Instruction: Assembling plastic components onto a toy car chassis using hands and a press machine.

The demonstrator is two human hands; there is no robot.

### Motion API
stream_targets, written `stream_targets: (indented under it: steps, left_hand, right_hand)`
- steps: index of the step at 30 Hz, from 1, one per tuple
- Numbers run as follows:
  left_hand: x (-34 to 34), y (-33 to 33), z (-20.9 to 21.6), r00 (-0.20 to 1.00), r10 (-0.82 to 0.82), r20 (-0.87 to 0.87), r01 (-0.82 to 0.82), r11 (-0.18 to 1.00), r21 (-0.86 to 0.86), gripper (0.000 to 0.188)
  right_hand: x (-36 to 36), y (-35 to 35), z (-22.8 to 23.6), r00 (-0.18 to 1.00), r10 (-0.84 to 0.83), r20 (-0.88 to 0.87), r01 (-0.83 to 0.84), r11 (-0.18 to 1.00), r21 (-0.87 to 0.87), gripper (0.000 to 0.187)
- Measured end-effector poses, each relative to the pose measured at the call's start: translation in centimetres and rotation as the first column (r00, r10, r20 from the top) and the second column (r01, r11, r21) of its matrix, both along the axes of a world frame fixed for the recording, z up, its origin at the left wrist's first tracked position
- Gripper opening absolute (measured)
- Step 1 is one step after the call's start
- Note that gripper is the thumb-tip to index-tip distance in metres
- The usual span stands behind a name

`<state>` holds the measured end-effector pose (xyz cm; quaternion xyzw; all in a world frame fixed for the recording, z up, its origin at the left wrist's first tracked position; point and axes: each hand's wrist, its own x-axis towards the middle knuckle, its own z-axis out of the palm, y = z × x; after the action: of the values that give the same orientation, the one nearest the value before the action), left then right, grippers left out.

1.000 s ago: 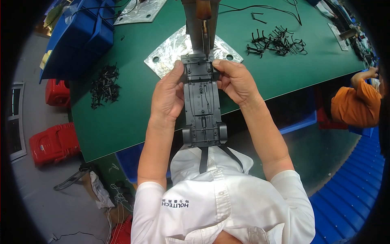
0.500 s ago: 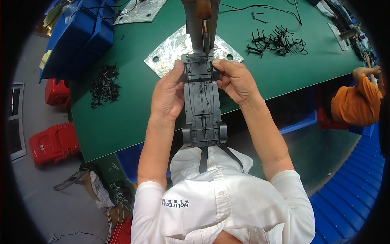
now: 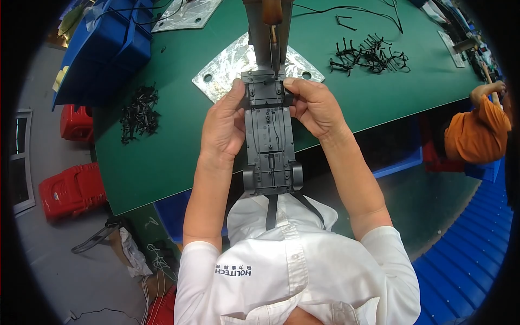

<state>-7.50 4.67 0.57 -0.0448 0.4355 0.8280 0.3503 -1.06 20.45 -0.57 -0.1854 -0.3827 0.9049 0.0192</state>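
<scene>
Chassis: you hold a long dark grey plastic chassis plate (image 3: pixel 269 138), like the underside of a toy car, between both hands over the near edge of the green table (image 3: pixel 162 157).
Long axis: it runs straight away from your chest, far end up against the upright press post (image 3: pixel 266 38), near end with its two wheel arches hanging off the table toward your white shirt (image 3: pixel 292 265).
Left hand: your left hand (image 3: pixel 223 127) is closed on the plate's left edge, thumb reaching up to the far block.
Right hand: your right hand (image 3: pixel 314 108) is closed on the right edge, fingers curled over the far end; it sits a little farther up the plate than the left.
Under the post: a bright metal base plate (image 3: pixel 227 67), partly hidden by the chassis.
Around: black clips heaped left (image 3: pixel 139 111) and far right (image 3: pixel 371 54); blue bins (image 3: pixel 103 49) at the far left.
Neighbour: a person in an orange sleeve (image 3: pixel 476 132) works at the right rim, well apart from you.
</scene>
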Motion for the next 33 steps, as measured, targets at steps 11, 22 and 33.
stream_targets:
  steps: [11,22,33]
  left_hand:
    - [-0.1,0.1,-0.2,1.0,-0.01,0.004,0.01,1.0,0.008,0.037]
    - [-0.1,0.0,-0.2,1.0,0.003,-0.008,-0.003,0.999,-0.034,0.04]
    - [0.3,0.4,0.7,1.0,0.011,0.004,-0.011,1.0,-0.009,0.029]
  right_hand:
    - [0.0,0.2,-0.2,1.0,-0.006,-0.014,0.005,1.0,-0.015,0.014]
    - [0.0,0.2,-0.3,1.0,0.003,-0.011,-0.003,1.0,-0.006,0.014]
    - [0.1,0.4,-0.6,0.999,0.025,-0.026,-0.025,1.0,0.008,0.019]
